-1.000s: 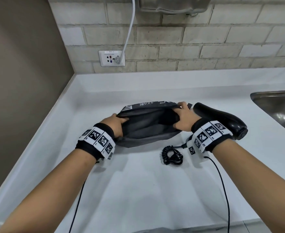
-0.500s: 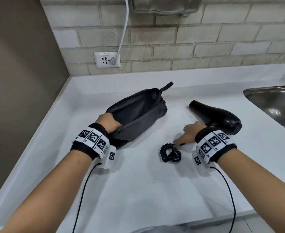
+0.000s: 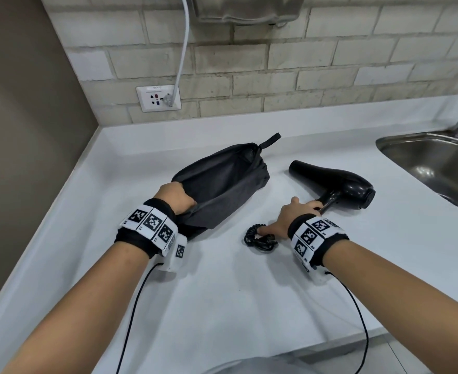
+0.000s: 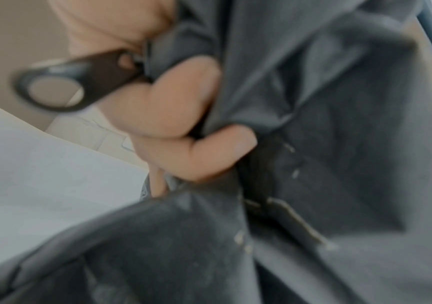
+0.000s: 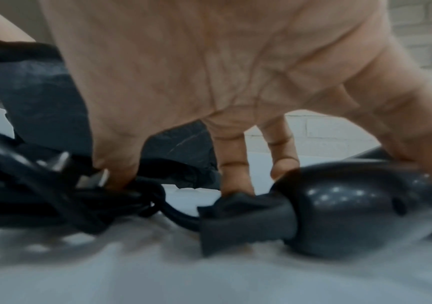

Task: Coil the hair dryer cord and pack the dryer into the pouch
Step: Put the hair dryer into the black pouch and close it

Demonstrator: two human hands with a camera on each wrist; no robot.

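- Already the coiled cord (image 3: 260, 237) lies bundled at six o'clock of the hair dryer (image 3: 338, 186), both on the counter (image 3: 222, 306).
- One right hand (image 3: 290, 215) spreads over cord and handle; whether it grips, I cannot tell.
- One left hand (image 3: 175, 195) pinches the pouch (image 3: 222, 182) rim at ten o'clock; packing remains.

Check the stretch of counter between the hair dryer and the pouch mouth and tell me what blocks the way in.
Nothing visible does. The hair dryer lies right of the pouch with bare counter between them. The left hand grips the pouch's near rim, holding the mouth open. The coiled cord sits under the right hand, clear of that path.
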